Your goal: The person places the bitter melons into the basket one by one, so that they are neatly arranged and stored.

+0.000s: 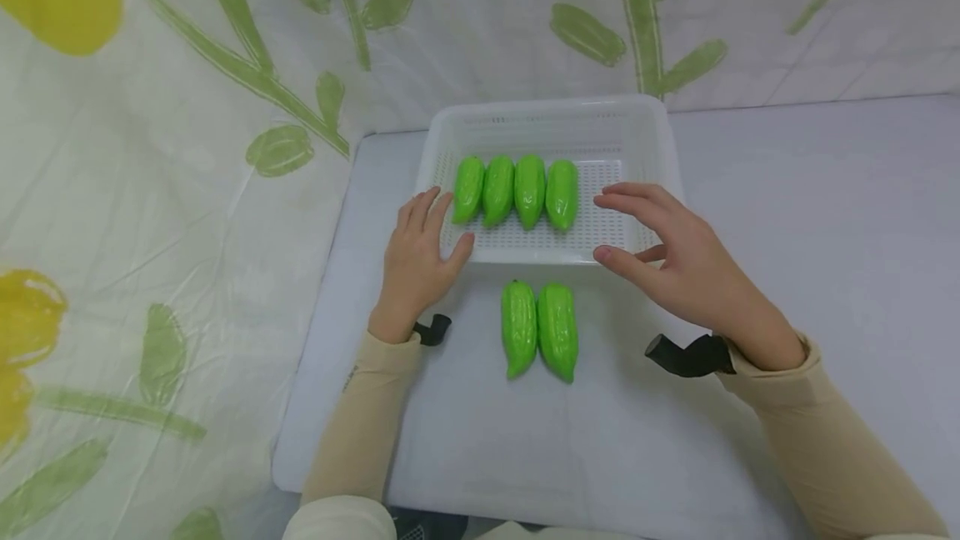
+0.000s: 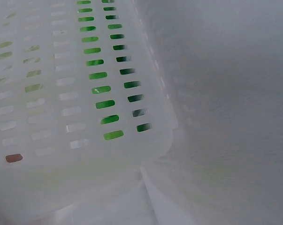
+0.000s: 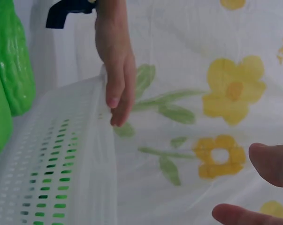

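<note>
A white perforated plastic basket (image 1: 540, 256) stands on the table, with several glossy green bitter gourds (image 1: 529, 190) lying side by side in it. Two more bitter gourds (image 1: 557, 330) lie on the cloth in front of it. At the basket's left front corner is my left hand (image 1: 416, 265), its fingers extended along the rim and its thumb apart. My right hand (image 1: 682, 257) hovers over the right end of the basket, fingers spread from the thumb, holding nothing. Through slots in the basket wall (image 2: 66, 157), green shows in the left wrist view.
A white cloth (image 1: 480, 440) covers the table. Behind and to the left hangs a curtain (image 1: 465, 32) printed with yellow flowers and green leaves. Black wrist mounts (image 1: 692, 355) stick out from both sleeves near the table surface.
</note>
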